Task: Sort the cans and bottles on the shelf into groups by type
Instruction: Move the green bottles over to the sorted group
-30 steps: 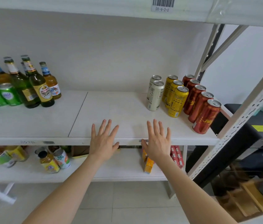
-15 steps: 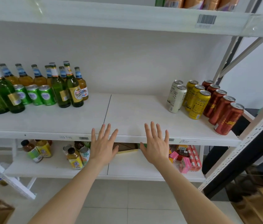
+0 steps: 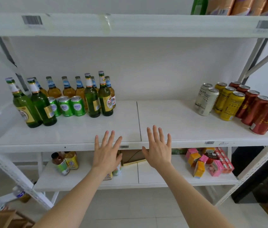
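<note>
Smooth white shelf (image 3: 171,122) with tall glass bottles (image 3: 91,96) and squat green cans (image 3: 67,106) at its left end, slim metal cans (image 3: 232,104) in white, yellow and red rows at its right; left grip (image 3: 106,153) and right grip (image 3: 158,152), fingers spread and empty, hover at the front edge.

Both hands, the left hand (image 3: 107,153) and the right hand (image 3: 158,150), hover flat with fingers spread before the front edge of the white metal shelf (image 3: 171,127). At its left stand green glass bottles (image 3: 92,99), amber glass bottles (image 3: 68,92) and short green cans (image 3: 65,106); at its right, tall white cans (image 3: 206,101), yellow cans (image 3: 230,106) and red cans (image 3: 261,119).
</note>
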The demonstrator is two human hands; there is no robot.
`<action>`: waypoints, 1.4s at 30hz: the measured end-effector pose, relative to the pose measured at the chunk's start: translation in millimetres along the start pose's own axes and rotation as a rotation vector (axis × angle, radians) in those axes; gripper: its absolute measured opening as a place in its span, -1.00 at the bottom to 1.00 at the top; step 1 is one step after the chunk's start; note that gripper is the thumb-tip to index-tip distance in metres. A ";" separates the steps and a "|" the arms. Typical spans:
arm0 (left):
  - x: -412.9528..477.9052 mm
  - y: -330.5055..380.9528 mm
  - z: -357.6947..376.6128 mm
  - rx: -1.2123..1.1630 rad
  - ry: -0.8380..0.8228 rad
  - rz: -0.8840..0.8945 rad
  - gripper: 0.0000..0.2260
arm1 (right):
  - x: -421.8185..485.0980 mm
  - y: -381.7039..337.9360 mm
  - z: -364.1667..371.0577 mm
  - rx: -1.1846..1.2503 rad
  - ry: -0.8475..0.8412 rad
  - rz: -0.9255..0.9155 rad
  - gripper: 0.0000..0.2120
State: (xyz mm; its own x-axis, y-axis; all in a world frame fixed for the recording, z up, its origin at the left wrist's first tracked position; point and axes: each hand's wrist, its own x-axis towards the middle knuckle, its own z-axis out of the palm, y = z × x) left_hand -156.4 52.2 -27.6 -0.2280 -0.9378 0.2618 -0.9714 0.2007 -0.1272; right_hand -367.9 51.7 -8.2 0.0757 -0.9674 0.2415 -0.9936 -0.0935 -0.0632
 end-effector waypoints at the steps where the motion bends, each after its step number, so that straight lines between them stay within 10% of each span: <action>1: -0.3 -9.5 0.6 -0.005 -0.001 -0.006 -0.37 | 2.8 -10.1 0.0 0.001 0.006 -0.004 -0.25; 42: 27.2 -510.3 31.8 -0.111 0.166 -0.179 -0.35 | 188.2 -466.2 61.9 0.308 0.090 0.030 -0.20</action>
State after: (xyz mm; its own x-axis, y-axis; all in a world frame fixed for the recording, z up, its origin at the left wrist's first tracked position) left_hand 335.2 -84.7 14.0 -0.0507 -0.9037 0.4251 -0.9965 0.0743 0.0391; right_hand 114.7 -101.3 6.9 0.0249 -0.9473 0.3192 -0.9221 -0.1452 -0.3588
